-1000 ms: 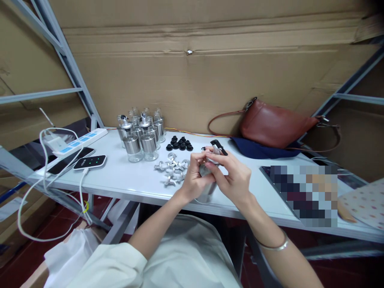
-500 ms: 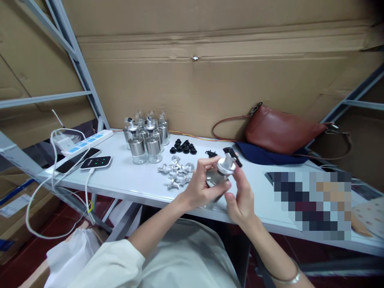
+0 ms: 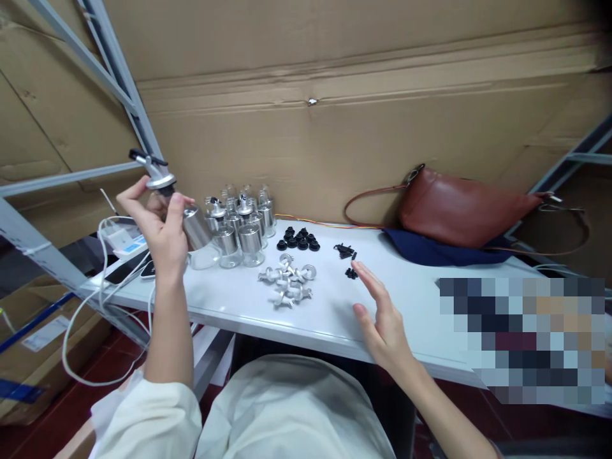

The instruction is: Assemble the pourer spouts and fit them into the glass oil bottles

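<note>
Pixelated patch (image 3: 523, 341) hides that table corner. Your left hand (image 3: 162, 239) covers the bottle (image 3: 195, 227) neck. Black bits (image 3: 345, 250) too small to tell.

Steel-sleeved glass bottle (image 3: 194, 234), spout cap on, tilted, raised left

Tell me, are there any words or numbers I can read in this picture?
None can be read.
White label on the cardboard box, lower left: too blurred to read.
Bottle in the left hand: no print shows.
</note>
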Action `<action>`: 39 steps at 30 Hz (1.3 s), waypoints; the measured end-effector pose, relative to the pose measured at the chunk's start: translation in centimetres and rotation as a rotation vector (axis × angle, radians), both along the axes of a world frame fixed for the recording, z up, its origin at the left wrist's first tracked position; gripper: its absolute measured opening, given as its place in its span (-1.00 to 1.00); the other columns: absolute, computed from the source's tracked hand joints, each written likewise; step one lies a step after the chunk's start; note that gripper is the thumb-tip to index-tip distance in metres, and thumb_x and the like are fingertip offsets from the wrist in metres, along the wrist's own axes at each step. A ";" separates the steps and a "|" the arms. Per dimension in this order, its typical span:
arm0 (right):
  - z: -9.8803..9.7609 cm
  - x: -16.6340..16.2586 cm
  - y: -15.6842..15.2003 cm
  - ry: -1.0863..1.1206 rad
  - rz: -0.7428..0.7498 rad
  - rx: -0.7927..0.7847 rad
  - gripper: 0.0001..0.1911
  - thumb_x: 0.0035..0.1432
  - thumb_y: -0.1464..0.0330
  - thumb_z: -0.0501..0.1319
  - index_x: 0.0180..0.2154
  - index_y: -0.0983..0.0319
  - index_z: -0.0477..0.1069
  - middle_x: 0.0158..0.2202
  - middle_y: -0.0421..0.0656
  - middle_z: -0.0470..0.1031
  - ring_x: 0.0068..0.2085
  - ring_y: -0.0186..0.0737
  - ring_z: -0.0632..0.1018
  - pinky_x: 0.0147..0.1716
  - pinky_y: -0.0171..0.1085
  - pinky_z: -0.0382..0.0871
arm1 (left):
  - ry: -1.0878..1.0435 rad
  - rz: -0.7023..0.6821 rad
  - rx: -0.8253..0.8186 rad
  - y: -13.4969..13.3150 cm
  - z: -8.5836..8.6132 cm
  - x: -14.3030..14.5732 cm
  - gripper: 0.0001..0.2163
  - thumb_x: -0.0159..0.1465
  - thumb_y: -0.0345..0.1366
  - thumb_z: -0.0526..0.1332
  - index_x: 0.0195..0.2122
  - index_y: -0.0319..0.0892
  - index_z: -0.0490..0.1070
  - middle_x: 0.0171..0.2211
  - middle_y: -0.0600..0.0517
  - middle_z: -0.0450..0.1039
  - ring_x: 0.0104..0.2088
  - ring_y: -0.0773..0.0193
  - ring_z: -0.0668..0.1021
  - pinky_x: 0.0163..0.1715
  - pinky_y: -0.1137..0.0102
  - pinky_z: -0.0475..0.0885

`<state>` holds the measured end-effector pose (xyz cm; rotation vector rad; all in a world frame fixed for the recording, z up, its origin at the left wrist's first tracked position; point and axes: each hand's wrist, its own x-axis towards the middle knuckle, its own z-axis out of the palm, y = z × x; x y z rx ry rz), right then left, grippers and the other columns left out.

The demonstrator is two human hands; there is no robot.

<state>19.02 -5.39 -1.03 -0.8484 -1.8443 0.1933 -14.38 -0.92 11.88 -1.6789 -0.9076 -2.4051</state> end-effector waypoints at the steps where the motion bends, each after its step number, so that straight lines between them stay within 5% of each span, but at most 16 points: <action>1: 0.0 0.0 0.0 -0.022 -0.010 0.006 -0.49 0.29 0.32 0.01 0.24 0.12 0.01 0.25 -0.03 0.16 0.27 -0.04 0.17 0.19 0.14 0.14 | -0.010 0.057 -0.040 0.7 -0.9 -1.4 -0.62 0.18 -0.16 0.28 -0.11 -0.06 0.10 -0.38 0.20 0.36 -0.45 0.42 0.50 -0.27 0.37 0.45; 6: 0.2 0.1 0.1 -0.184 -0.020 -0.007 -0.50 0.27 0.31 0.02 0.23 0.12 0.04 0.22 -0.02 0.22 0.26 -0.03 0.20 0.16 0.09 0.22 | -0.010 0.328 -0.257 3.7 -5.9 -4.9 -0.51 0.18 -0.08 0.23 0.00 -0.16 0.05 -0.32 0.06 0.35 -0.27 0.25 0.50 -0.09 0.24 0.39; 10: 0.4 -0.2 0.1 -0.400 0.035 -0.013 -0.47 0.24 0.29 0.09 0.22 0.13 0.07 0.24 -0.02 0.20 0.28 -0.01 0.15 0.15 0.09 0.24 | 0.067 0.403 -0.391 5.1 -7.7 -5.3 -0.55 0.24 -0.11 0.14 0.05 -0.16 0.00 -0.20 -0.06 0.37 -0.18 0.20 0.49 -0.02 0.21 0.35; 15: 0.6 -0.9 0.0 -0.611 0.051 -0.013 -0.50 0.20 0.20 0.14 0.16 0.15 0.22 0.28 0.01 0.10 0.28 0.07 0.13 0.13 0.15 0.23 | 0.173 0.412 -0.495 6.2 -8.3 -6.0 -0.54 0.27 -0.08 0.07 0.07 -0.24 -0.01 -0.08 -0.20 0.30 -0.10 0.16 0.46 0.04 0.17 0.30; 22: 0.2 -0.9 0.0 -0.619 0.047 -0.025 -0.47 0.18 0.17 0.16 0.17 0.12 0.21 0.28 -0.01 0.10 0.28 0.06 0.16 0.13 0.14 0.24 | 0.264 0.468 -0.542 6.3 -9.1 -6.1 -0.43 0.27 0.07 -0.03 0.14 -0.24 -0.06 0.11 -0.30 0.14 0.11 0.06 0.31 0.15 0.06 0.14; 29: 0.2 -1.0 -0.1 -0.629 0.030 -0.004 -0.45 0.19 0.17 0.14 0.19 0.13 0.18 0.28 -0.01 0.12 0.27 0.05 0.17 0.12 0.11 0.26 | 0.448 0.470 -0.633 5.5 -9.5 -5.0 -0.04 0.00 0.06 0.31 0.25 -0.30 -0.21 0.25 -0.40 -0.16 0.29 -0.16 -0.01 0.22 -0.03 -0.04; 39: 0.1 -1.0 -0.1 -0.693 0.006 -0.018 -0.44 0.22 0.17 0.11 0.20 0.20 0.15 0.29 -0.01 0.10 0.29 0.00 0.13 0.17 0.05 0.21 | 0.465 0.465 -0.583 5.8 -9.7 -5.3 0.08 -0.04 -0.03 0.39 0.29 -0.30 -0.35 0.28 -0.40 -0.28 0.31 -0.12 -0.08 0.27 0.05 -0.13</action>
